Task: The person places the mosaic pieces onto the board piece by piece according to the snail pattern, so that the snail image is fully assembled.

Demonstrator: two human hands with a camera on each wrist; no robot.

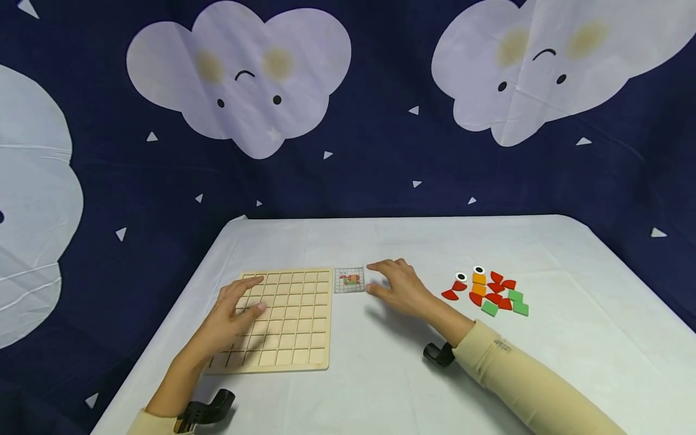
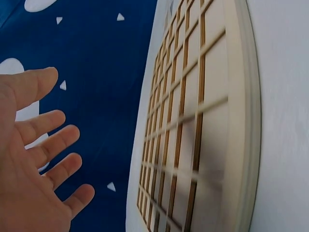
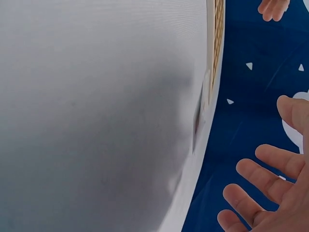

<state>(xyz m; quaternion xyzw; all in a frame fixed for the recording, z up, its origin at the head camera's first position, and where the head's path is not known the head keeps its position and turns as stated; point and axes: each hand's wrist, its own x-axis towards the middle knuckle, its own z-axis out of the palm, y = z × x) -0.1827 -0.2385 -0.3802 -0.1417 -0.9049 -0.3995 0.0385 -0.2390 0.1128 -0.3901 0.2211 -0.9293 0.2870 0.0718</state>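
Observation:
My left hand (image 1: 227, 317) hovers over the left part of a wooden grid board (image 1: 293, 320), fingers spread and holding nothing. In the left wrist view the relaxed fingers (image 2: 53, 140) are apart from the board's rim. Beside the board's upper right corner lies a small pattern card (image 1: 349, 280) with a colourful figure on a grid. Just right of the card, my right hand (image 1: 401, 287) is held above the table with thumb and fingers apart. Nothing is in it; in the right wrist view the fingers (image 3: 265, 179) are loosely bent.
To the right lie loose pieces: red quarter-round pieces (image 1: 494, 298), green squares (image 1: 520, 308), orange squares (image 1: 478, 289) and two round eye pieces (image 1: 461, 277). A white cloth covers the table (image 1: 391, 386). Behind it hangs a dark blue cloud-patterned curtain (image 1: 375, 145).

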